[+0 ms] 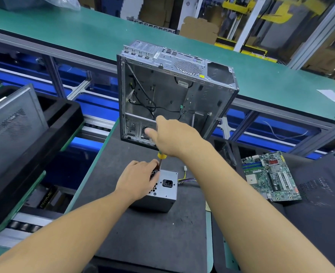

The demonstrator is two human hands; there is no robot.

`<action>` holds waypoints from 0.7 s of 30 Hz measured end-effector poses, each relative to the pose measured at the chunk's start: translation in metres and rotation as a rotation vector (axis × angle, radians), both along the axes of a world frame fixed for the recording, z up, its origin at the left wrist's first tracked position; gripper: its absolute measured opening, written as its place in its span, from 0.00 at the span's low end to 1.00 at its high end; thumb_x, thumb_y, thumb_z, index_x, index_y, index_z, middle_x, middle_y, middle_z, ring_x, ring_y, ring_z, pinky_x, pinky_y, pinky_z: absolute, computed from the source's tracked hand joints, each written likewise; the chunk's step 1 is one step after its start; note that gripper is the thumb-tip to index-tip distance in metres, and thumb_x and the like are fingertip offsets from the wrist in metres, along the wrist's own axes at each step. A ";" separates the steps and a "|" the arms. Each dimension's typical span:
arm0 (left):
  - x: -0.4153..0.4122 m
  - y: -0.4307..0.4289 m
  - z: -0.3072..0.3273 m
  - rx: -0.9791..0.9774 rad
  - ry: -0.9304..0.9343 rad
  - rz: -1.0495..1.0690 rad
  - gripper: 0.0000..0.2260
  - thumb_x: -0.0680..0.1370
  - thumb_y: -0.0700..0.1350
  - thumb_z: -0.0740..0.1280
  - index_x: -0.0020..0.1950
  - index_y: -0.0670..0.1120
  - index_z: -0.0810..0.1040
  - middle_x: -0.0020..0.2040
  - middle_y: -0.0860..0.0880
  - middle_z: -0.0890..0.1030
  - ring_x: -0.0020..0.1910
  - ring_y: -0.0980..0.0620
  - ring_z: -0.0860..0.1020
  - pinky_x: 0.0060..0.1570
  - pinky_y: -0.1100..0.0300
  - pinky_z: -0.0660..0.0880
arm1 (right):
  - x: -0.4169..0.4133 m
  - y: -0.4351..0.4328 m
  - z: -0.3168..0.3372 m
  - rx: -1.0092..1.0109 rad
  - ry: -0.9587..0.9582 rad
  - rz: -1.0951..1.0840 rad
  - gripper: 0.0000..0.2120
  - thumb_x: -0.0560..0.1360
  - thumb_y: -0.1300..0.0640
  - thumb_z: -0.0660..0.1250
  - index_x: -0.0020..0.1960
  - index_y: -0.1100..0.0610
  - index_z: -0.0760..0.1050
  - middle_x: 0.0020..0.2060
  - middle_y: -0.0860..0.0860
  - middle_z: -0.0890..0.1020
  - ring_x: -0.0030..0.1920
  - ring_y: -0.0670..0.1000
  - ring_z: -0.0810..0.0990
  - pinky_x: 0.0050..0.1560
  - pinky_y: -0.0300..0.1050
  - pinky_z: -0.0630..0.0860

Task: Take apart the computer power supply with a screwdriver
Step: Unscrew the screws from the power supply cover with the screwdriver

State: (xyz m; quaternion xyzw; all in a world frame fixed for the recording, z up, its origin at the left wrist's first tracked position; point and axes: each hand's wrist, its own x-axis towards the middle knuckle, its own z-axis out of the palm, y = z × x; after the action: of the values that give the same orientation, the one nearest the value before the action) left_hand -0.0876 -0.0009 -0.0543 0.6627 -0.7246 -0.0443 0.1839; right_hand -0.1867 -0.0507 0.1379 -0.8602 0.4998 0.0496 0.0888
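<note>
The grey metal power supply point(163, 191) stands on the dark mat point(152, 233), its black mains socket facing up. My left hand point(137, 179) grips its top left edge, fingers beside the screwdriver's shaft. My right hand point(174, 135) holds the screwdriver point(160, 157) from above; only the yellow collar and dark shaft show below my palm. The shaft points straight down at the unit's top face near the far left corner. A bundle of coloured wires point(185, 179) trails from the unit's right side.
An open, gutted computer case point(172, 91) stands just behind the power supply. A green motherboard point(271, 176) lies at the right on the mat. Black foam trays with case panels point(15, 125) sit at the left, and a green conveyor belt point(83, 32) runs behind.
</note>
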 end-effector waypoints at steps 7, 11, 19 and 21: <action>0.001 -0.001 -0.001 -0.028 0.030 0.006 0.06 0.82 0.52 0.60 0.54 0.51 0.73 0.31 0.54 0.73 0.34 0.47 0.74 0.50 0.52 0.72 | 0.004 0.001 0.004 0.176 -0.068 0.123 0.10 0.77 0.58 0.58 0.58 0.53 0.69 0.53 0.49 0.73 0.53 0.56 0.70 0.45 0.50 0.68; 0.001 -0.002 -0.001 -0.031 0.069 0.002 0.04 0.82 0.51 0.60 0.50 0.52 0.70 0.28 0.54 0.69 0.31 0.50 0.70 0.48 0.53 0.72 | 0.003 0.002 -0.003 -0.006 -0.028 0.021 0.08 0.79 0.49 0.55 0.52 0.53 0.65 0.43 0.50 0.75 0.37 0.53 0.70 0.33 0.45 0.61; 0.002 -0.003 -0.001 0.000 0.045 0.010 0.05 0.82 0.52 0.59 0.48 0.54 0.68 0.28 0.54 0.69 0.30 0.52 0.68 0.49 0.55 0.72 | 0.002 0.002 -0.002 0.085 -0.049 0.061 0.10 0.77 0.56 0.59 0.58 0.55 0.67 0.52 0.53 0.66 0.44 0.59 0.74 0.40 0.49 0.69; 0.001 -0.003 0.000 -0.016 0.050 0.009 0.07 0.81 0.52 0.60 0.45 0.55 0.64 0.27 0.54 0.67 0.29 0.52 0.66 0.47 0.54 0.72 | 0.002 0.004 -0.001 0.072 -0.036 0.037 0.11 0.75 0.54 0.60 0.57 0.55 0.66 0.53 0.53 0.66 0.45 0.59 0.73 0.39 0.49 0.67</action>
State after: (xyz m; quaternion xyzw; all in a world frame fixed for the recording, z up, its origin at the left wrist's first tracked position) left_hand -0.0866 -0.0042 -0.0544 0.6632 -0.7171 -0.0544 0.2073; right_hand -0.1844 -0.0471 0.1365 -0.8662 0.4801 0.0538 0.1275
